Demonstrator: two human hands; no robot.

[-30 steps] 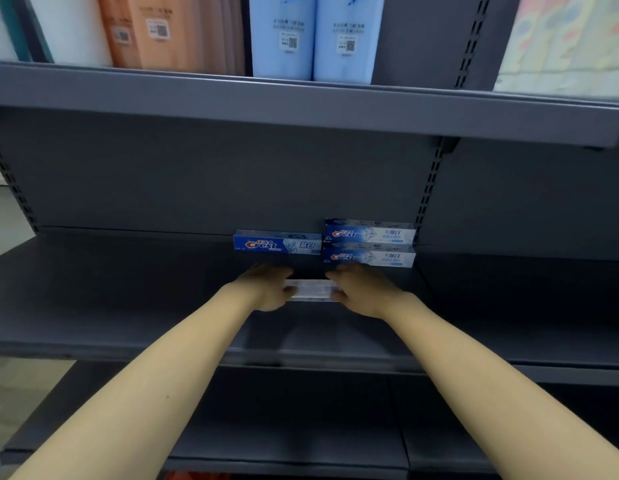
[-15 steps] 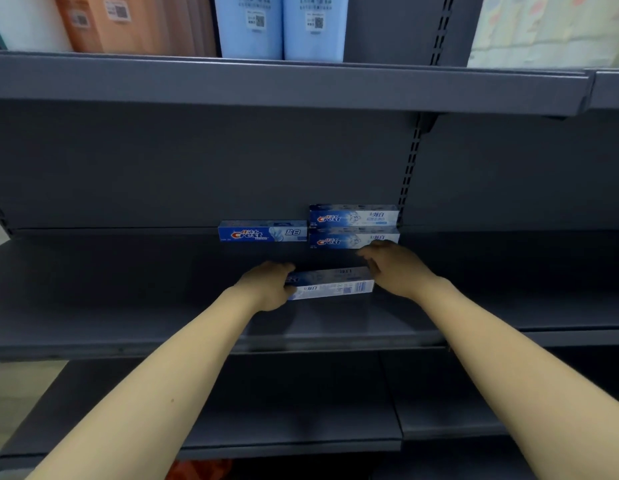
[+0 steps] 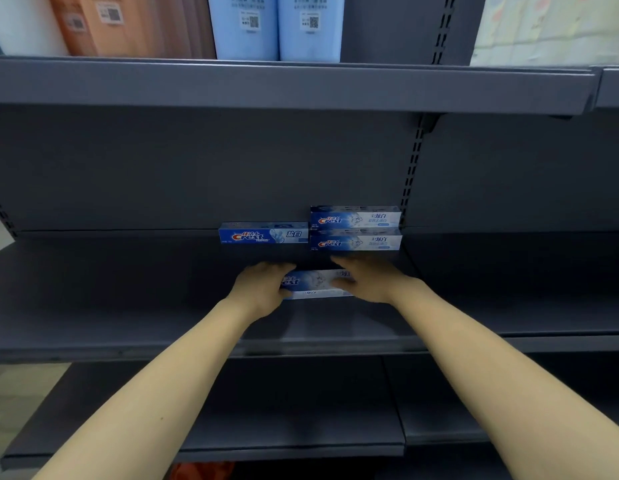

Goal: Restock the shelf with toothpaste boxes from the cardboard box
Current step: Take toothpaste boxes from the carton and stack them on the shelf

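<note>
From my head camera, my left hand [image 3: 263, 289] curls round the left end of a toothpaste box [image 3: 316, 284], and my right hand [image 3: 366, 278] grips its right end, fingers over the top. I hold the box level between them, low over the grey shelf [image 3: 128, 306]. Just beyond my left hand lies a blue box [image 3: 263, 233] against the back panel. Beyond my right hand, two white boxes [image 3: 355, 228] sit stacked beside it.
</note>
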